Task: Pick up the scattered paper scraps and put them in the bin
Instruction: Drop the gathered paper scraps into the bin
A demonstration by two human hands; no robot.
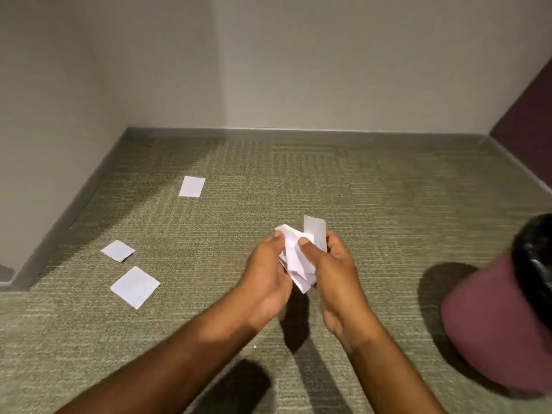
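Both hands meet above the carpet and hold a bunch of white paper scraps (298,258) between them. My left hand (265,273) curls round the bunch's left side, and my right hand (334,267) pinches its right side with the thumb on top. Three white scraps lie flat on the carpet to the left: a far one (192,186), a small one (118,250) and a larger one (135,286) nearest me. The maroon bin (501,330) with a black liner (534,249) stands at the right edge, partly out of view.
Green-grey carpet (373,189) covers the floor of a corner between pale walls (298,61) with a grey skirting. A dark purple panel (528,115) rises at the far right. Shadows of my arms fall on the carpet below the hands.
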